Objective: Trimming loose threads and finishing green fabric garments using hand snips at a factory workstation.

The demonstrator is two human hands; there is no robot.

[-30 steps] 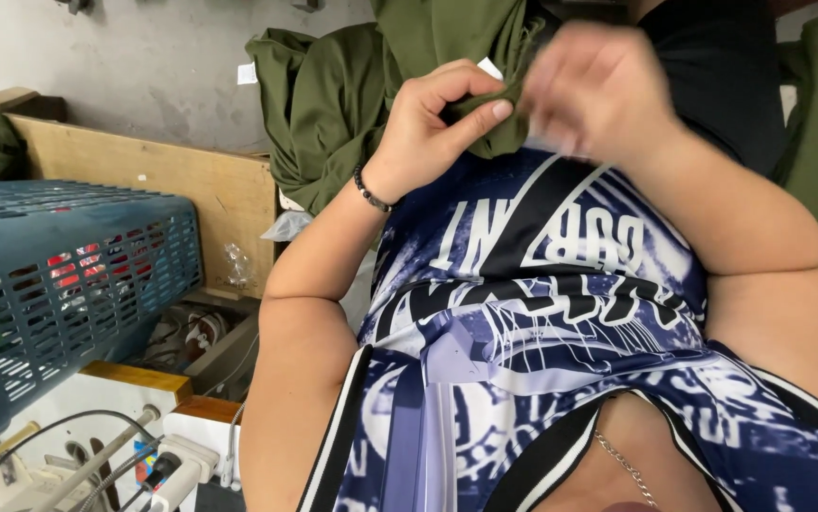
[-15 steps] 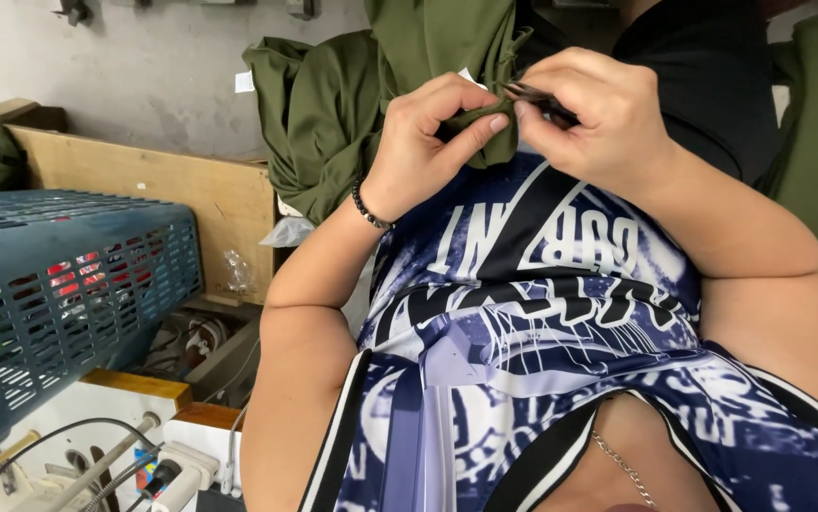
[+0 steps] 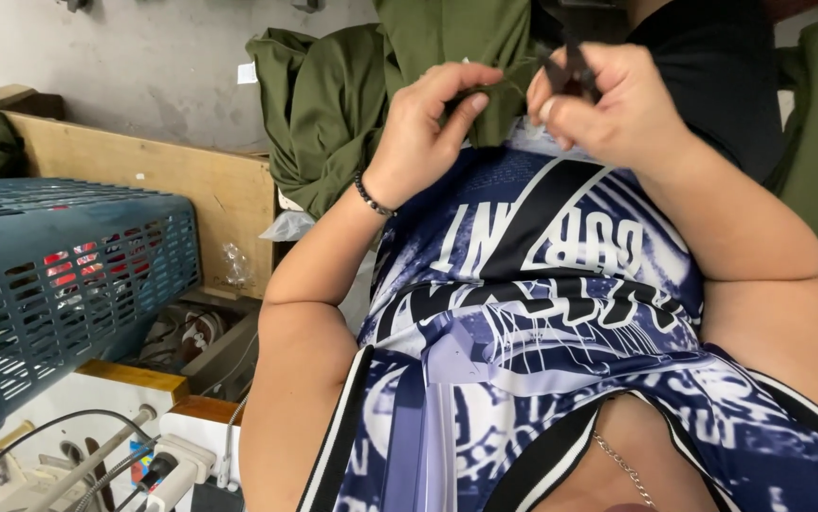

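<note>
While the left fingers pinch a fold of the olive cloth between thumb and forefinger, the right fingers are curled around small black snips, whose blades point toward the pinched spot, just beside the left fingertips. The left hand and the right hand are held up close together in front of the chest, with the cloth hanging from above and draping down to the left. The main risk, as I judge it, lies in how near the blades are to the left thumb and forefinger: a small slip or a tug on the fold could bring a tip onto skin. A second risk is nicking the cloth itself instead of a loose thread, since the fold is bunched and what sits between the blades cannot be made out here. The grip on the snips looks tight but partly hidden, so I cannot tell how far the blades are parted. A bead bracelet sits on the left wrist, clear of the cutting spot. Further out, a blue basket stands low on the left, with a wooden board behind it and cables below, all well apart from the hands.
</note>
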